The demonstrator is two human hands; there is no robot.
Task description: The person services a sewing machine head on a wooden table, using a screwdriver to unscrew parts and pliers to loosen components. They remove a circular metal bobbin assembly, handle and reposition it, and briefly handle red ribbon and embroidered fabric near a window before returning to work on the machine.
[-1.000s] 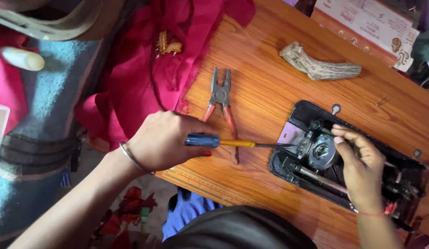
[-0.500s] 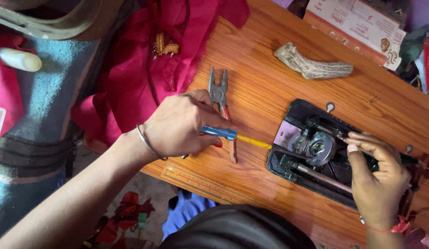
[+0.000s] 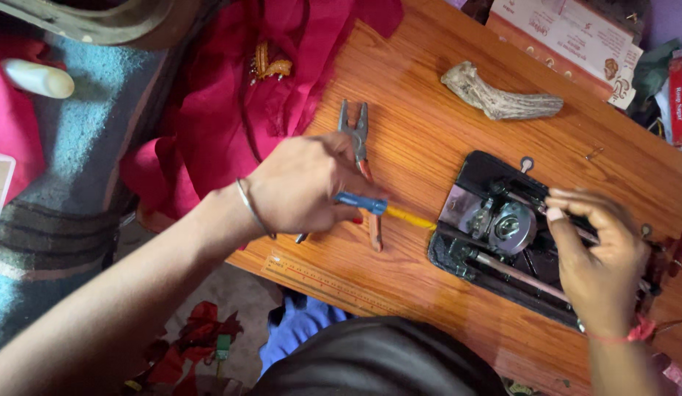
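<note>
Screwdriver seemingly pinched in left fingers

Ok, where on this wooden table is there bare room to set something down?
The widest bare wood lies between the pliers, the antler-shaped piece and the black machine. A narrower strip runs along the near edge past the printed ruler. It is crowded around the left hand with its screwdriver, and by the red cloth.

Both forearms are bare, with no sleeves showing. The left hand has a thin silver metal bangle at its wrist; the right hand wears what looks like a red thread wristband.
</note>
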